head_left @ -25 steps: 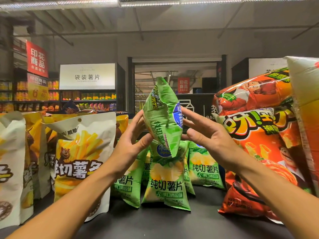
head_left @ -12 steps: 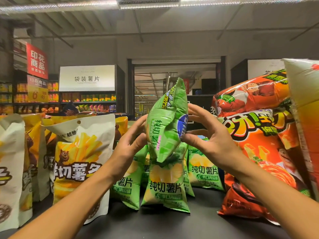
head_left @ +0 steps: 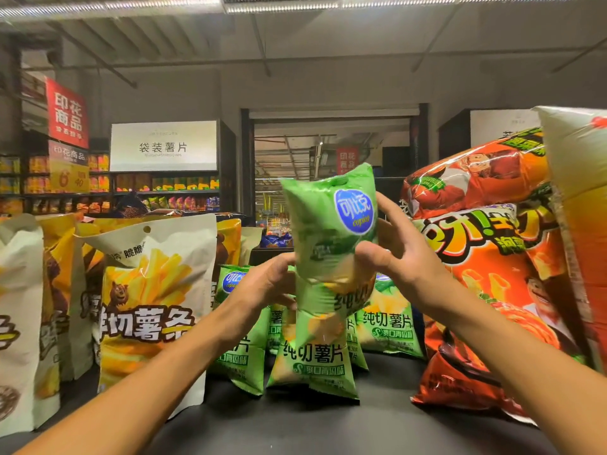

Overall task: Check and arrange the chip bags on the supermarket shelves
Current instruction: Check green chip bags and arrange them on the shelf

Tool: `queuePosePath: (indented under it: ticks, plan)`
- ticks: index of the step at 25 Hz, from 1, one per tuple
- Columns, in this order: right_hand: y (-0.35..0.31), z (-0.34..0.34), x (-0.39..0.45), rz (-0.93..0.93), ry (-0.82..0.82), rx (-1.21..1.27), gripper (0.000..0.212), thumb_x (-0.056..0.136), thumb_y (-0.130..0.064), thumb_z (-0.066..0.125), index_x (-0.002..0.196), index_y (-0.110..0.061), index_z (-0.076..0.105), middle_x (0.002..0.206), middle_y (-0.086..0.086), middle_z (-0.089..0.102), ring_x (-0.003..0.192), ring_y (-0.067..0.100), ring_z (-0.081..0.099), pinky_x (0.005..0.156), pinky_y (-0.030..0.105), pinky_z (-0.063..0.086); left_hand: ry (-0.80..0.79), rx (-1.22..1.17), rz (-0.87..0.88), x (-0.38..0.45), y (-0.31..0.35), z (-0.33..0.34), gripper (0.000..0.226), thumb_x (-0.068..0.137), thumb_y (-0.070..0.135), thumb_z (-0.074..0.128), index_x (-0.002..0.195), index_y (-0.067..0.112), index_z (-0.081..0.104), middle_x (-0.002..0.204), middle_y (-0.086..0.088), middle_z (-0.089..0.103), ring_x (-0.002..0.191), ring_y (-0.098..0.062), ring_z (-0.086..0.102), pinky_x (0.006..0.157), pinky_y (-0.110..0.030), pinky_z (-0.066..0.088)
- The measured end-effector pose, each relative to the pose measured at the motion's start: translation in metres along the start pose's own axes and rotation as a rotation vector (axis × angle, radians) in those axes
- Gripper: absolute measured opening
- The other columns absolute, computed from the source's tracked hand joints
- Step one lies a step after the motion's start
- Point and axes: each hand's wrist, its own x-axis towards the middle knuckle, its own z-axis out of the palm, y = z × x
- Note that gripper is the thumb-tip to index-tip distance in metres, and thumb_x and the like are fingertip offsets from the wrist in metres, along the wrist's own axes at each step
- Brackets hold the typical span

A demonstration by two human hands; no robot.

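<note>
A small green chip bag [head_left: 328,231] is held upright above the shelf, its front with the blue round logo turned toward me. My left hand [head_left: 272,285] grips its lower left side, fingers curled behind it. On the right side, my right hand [head_left: 402,261] holds it with the thumb on the front and the fingers spread behind. Below it several matching green bags stand on the black shelf [head_left: 295,425]: one in front [head_left: 312,359], one to the left [head_left: 241,343], one to the right [head_left: 389,323].
Tall white and yellow fries bags [head_left: 147,307] stand on the left of the shelf. Large orange snack bags [head_left: 492,274] are stacked on the right, one leaning in at the edge [head_left: 578,208]. Other aisles with stocked shelves [head_left: 164,198] lie behind.
The held green bag has turned from side-on to front-facing and upright. My left hand slid lower on it, and my right hand shifted its grip with the thumb now on the front.
</note>
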Motion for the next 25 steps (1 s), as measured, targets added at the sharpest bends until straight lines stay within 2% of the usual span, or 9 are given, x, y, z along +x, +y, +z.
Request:
queuePosePath:
  ticks: [3,6,8,11,13,16,18,20,25]
  plan:
    - [0.006,-0.005,0.003,0.068,-0.012,-0.066,0.095,0.060,-0.082,0.072,0.142,-0.047,0.040,0.131,-0.018,0.065,0.125,0.005,0.059,0.109,0.045,0.045,-0.069,0.071,0.078,-0.006,-0.008,0.003,0.079,0.066,0.064,0.076,0.134,0.036,0.047,0.122,0.009,0.070,0.111,-0.011,0.066,0.086,-0.027,0.055]
    - [0.009,-0.012,0.003,0.156,-0.070,-0.122,0.106,0.052,-0.088,0.072,0.143,-0.052,0.031,0.126,-0.033,0.062,0.121,-0.007,0.057,0.105,0.033,0.045,-0.102,0.056,0.054,-0.011,-0.008,0.007,0.067,0.069,0.042,0.075,0.130,0.037,0.048,0.123,0.015,0.068,0.115,-0.007,0.064,0.089,-0.020,0.051]
    - [0.009,-0.019,0.005,0.171,-0.060,0.017,0.104,0.061,-0.075,0.077,0.147,-0.043,0.029,0.127,-0.020,0.067,0.120,0.005,0.063,0.094,0.035,0.052,-0.153,0.020,0.045,-0.011,-0.008,0.007,0.061,0.072,0.040,0.071,0.129,0.037,0.050,0.121,0.013,0.070,0.113,-0.008,0.065,0.086,-0.025,0.054]
    - [0.009,-0.029,0.008,0.167,-0.005,0.179,0.088,0.071,-0.040,0.080,0.146,-0.035,0.034,0.116,-0.007,0.074,0.105,0.015,0.072,0.077,0.031,0.058,-0.169,0.088,0.059,-0.014,-0.007,0.007,0.058,0.073,0.045,0.071,0.128,0.049,0.050,0.119,0.013,0.070,0.105,-0.010,0.068,0.090,-0.047,0.051]
    - [0.010,-0.040,0.008,0.191,-0.003,0.178,0.084,0.075,-0.026,0.080,0.145,-0.037,0.035,0.107,-0.004,0.076,0.098,0.017,0.074,0.073,0.034,0.061,-0.074,0.112,0.085,-0.011,-0.008,0.005,0.060,0.070,0.048,0.071,0.127,0.047,0.051,0.113,0.013,0.071,0.083,-0.009,0.070,0.075,-0.049,0.053]
    - [0.008,-0.064,0.006,0.287,-0.091,0.063,0.069,0.073,-0.032,0.083,0.133,-0.044,0.049,0.115,0.007,0.067,0.095,0.020,0.075,0.067,0.034,0.061,0.085,0.104,0.150,-0.003,-0.008,-0.007,0.057,0.074,0.050,0.067,0.126,0.032,0.055,0.109,0.001,0.071,0.076,-0.014,0.067,0.056,-0.034,0.047]
    - [0.010,-0.073,0.003,0.366,-0.156,-0.049,0.055,0.070,-0.036,0.084,0.119,-0.040,0.059,0.112,0.007,0.066,0.087,0.012,0.074,0.061,0.027,0.057,0.119,0.118,0.145,-0.002,-0.011,-0.012,0.052,0.075,0.054,0.065,0.123,0.033,0.058,0.106,0.000,0.071,0.077,-0.013,0.066,0.054,-0.029,0.048]
    - [0.015,-0.075,0.000,0.441,-0.199,-0.097,0.046,0.071,-0.036,0.082,0.111,-0.036,0.060,0.110,0.008,0.068,0.085,0.010,0.073,0.059,0.028,0.057,0.120,0.135,0.126,-0.002,-0.013,-0.011,0.050,0.076,0.054,0.064,0.121,0.034,0.059,0.104,0.002,0.072,0.077,-0.012,0.066,0.055,-0.027,0.049]
    - [0.015,-0.076,-0.001,0.530,-0.249,-0.220,0.058,0.063,-0.042,0.088,0.110,-0.026,0.058,0.099,0.001,0.073,0.079,0.010,0.074,0.060,0.028,0.058,0.186,0.167,0.125,-0.001,-0.013,-0.013,0.043,0.076,0.053,0.064,0.115,0.036,0.062,0.102,0.002,0.072,0.083,-0.012,0.066,0.063,-0.024,0.048]
